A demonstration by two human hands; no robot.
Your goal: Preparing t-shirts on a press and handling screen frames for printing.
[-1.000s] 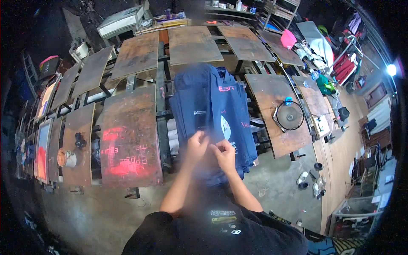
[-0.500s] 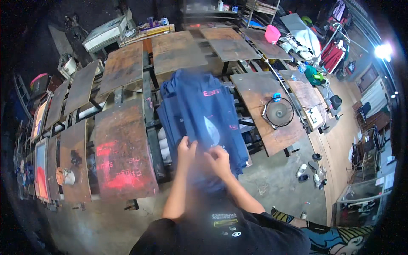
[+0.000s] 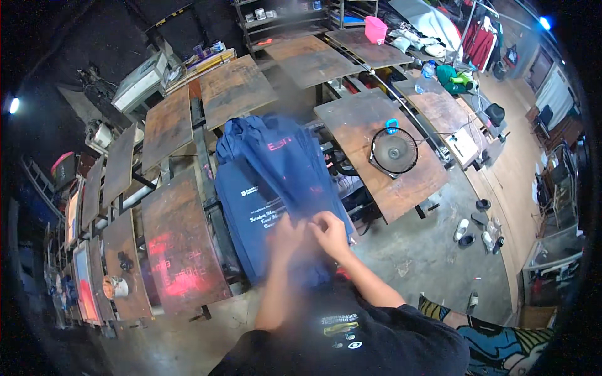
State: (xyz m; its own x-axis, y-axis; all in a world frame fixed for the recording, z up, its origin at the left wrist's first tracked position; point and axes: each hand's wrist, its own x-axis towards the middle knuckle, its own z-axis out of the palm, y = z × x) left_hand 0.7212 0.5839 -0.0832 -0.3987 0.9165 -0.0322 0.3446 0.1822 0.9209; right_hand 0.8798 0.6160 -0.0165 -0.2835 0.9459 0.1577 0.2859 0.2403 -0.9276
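A pile of navy shirts (image 3: 241, 216) lies on a board in front of me, with white printing exposed on its left part. Over it runs the loose, folded top shirt (image 3: 283, 164), which carries red lettering. My left hand (image 3: 290, 237) is closed at this shirt's near edge; motion and a hazy patch smear its fingers. Close beside it, my right hand (image 3: 329, 232) pinches the same cloth, thumb and fingers together. The cloth between the two hands is blurred.
Bare boards stand in rows around the pile, one red-stained (image 3: 182, 266). On the right-hand board are a round fan (image 3: 394, 152) and a blue object (image 3: 392, 126). A small bucket (image 3: 115, 287) sits at left. Shoes (image 3: 462, 230) lie on the floor at right.
The top shirt has shifted and folded toward the right, uncovering white printing on the left of the pile. My left hand has moved right, nearer my right hand. The view has turned slightly.
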